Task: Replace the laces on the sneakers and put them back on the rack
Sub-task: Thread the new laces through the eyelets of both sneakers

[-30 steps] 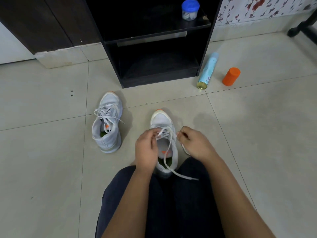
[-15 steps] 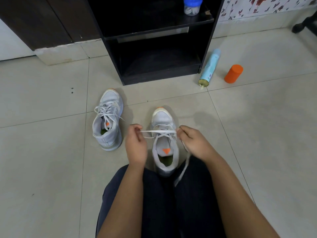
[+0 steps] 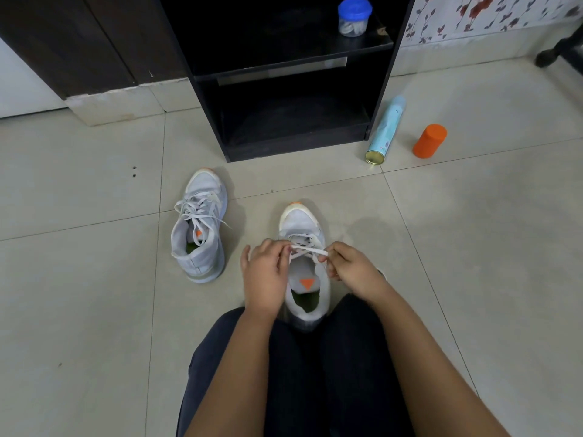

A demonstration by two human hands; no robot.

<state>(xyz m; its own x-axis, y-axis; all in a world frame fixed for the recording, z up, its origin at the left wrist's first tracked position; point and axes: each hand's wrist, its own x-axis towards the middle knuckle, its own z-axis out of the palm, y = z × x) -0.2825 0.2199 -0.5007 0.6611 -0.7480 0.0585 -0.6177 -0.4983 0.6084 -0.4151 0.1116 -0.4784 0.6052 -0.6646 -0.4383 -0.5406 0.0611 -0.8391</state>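
Two pale grey sneakers with orange toe tips stand on the tiled floor. The right sneaker (image 3: 299, 225) sits between my knees, toe pointing away. Its white lace (image 3: 310, 250) stretches across the top eyelets. My left hand (image 3: 265, 272) pinches the lace's left end and my right hand (image 3: 350, 268) pinches its right end, both just above the shoe's opening. The left sneaker (image 3: 200, 228) stands apart to the left, laced, with loose ends. The black rack (image 3: 383, 83) stands just beyond them, its lower shelf bare.
A blue-lidded clear jar (image 3: 354, 17) sits on the rack's upper shelf. A light blue spray can (image 3: 385, 130) lies on the floor right of the rack, with an orange cap (image 3: 429, 141) beside it. A dark cabinet (image 3: 94, 42) is at the back left.
My hands first spread apart, drawing the lace taut across the sneaker, then came closer together again over the top eyelets. The lace tail that trailed over my leg is out of sight.
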